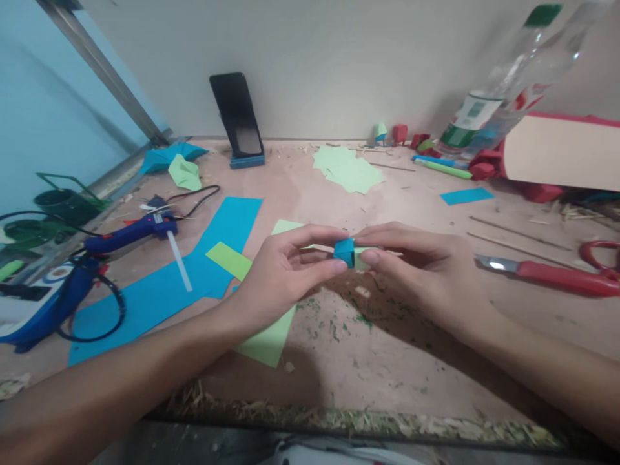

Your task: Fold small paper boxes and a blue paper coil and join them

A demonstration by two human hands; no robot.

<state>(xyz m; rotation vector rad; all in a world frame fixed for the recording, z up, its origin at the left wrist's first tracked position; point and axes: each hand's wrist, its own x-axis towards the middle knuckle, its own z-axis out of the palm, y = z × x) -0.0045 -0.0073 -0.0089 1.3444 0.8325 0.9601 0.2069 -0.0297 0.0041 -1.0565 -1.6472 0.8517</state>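
Note:
Near the middle of the table, a small folded blue paper piece (344,250), shaped like a little box, is held between the two hands. My left hand (288,265) pinches it from the left between thumb and fingers. From the right, my right hand (416,258) grips a pale green paper part (364,258) that adjoins the blue one; whether the two are joined I cannot tell. A thin pale tip sticks out past the right thumb. Under and beside my left hand lie a light green sheet (268,342), a green strip (228,259) and blue paper (159,300).
A glue gun (130,234) with its cord lies left, by blue paper. A phone (237,116) stands at the back wall. To the right are a red-handled cutter (557,274), red scissors (598,255), thin sticks (523,234) and plastic bottles (477,116). Green paper pieces (346,169) lie behind.

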